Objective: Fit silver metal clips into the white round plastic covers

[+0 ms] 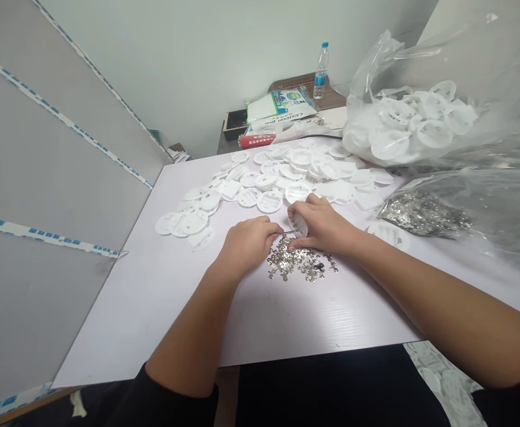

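My right hand (319,224) is closed round a white plastic disc (298,225), which stands tilted between fingers and thumb. In the fingers of my left hand (253,240) is a thin metal tool (289,232), its tip reaching to the disc; its exact kind does not show. Right below both hands lies a heap of small metal clips (302,264) on the white table. Behind them spreads a wide pile of white plastic discs (268,200), some round and some showing square backs.
At the right stand a clear bag of white discs (420,124) and a clear bag of metal pieces (424,213). A grey partition (55,178) borders the table's left edge. Farther back are a red box (257,140), printed packets (281,107) and a water bottle (321,71).
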